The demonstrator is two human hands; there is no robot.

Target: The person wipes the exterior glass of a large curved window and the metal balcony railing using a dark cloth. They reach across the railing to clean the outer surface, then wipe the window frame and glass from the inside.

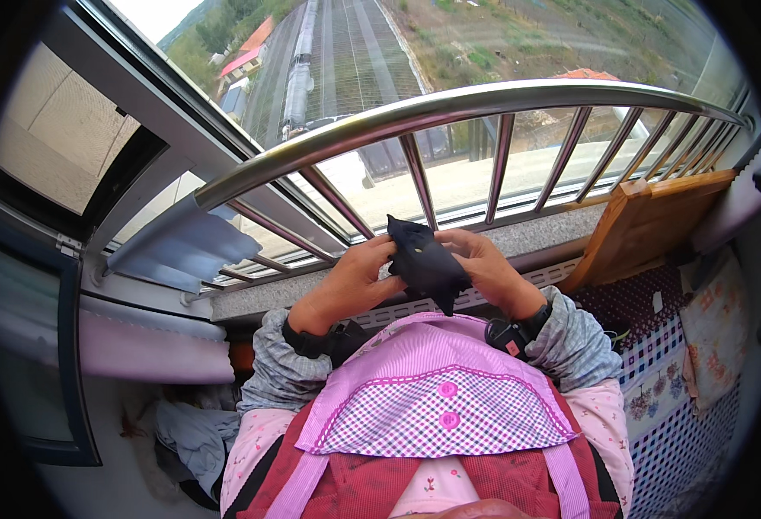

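Observation:
A small piece of black cloth (428,264) is held up in front of my chest, between both hands. My left hand (359,277) pinches its left edge with thumb and fingers. On the other side, my right hand (486,268) grips the right edge, its fingers partly hidden behind the fabric. The cloth hangs in a folded, pointed shape, with a tiny yellowish mark on it. Dark bands circle both wrists, below them bunched grey sleeves.
A curved metal railing (415,119) crosses in front of a window, above a stone sill (536,233). To the right stand a wooden headboard (644,216) and a bed with checked bedding (657,372). A pale blue cloth (182,246) hangs at left, near an open window sash (26,346).

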